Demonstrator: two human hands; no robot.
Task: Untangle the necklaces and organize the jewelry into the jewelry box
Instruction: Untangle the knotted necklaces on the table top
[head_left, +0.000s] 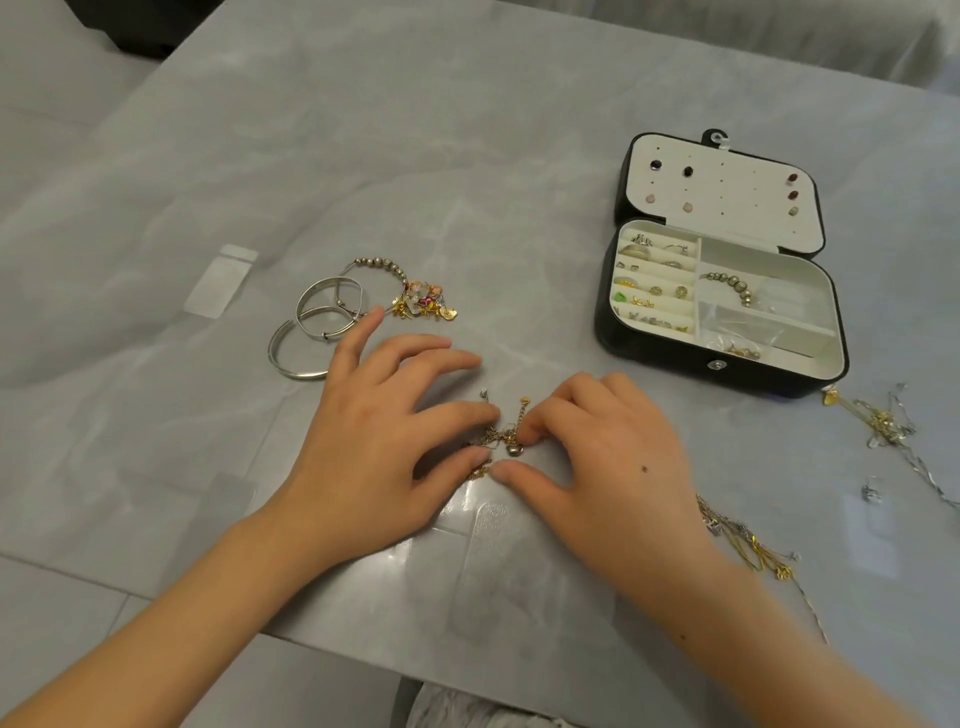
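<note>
Left grip (379, 431) and right grip (608, 457) at six o'clock both pinch the tangled chains (501, 439).
Much remains, I judge: jewelry box (675, 361) at two o'clock lies open, partly filled, while bangles (324, 312) at ten and more tangles (748, 540) at four wait on the grey marbled tabletop (415, 156).

Table (467, 130): grey marbled top, glossy, extends well beyond left hand (374, 441) and right hand (613, 467). Bright glare (415, 556) on it, nearer than the hands, between the wrists. Grey floor (47, 73) far beyond and left of left hand; dark furniture (140, 26) there too. White upholstery (779, 47) far beyond right hand.
</note>
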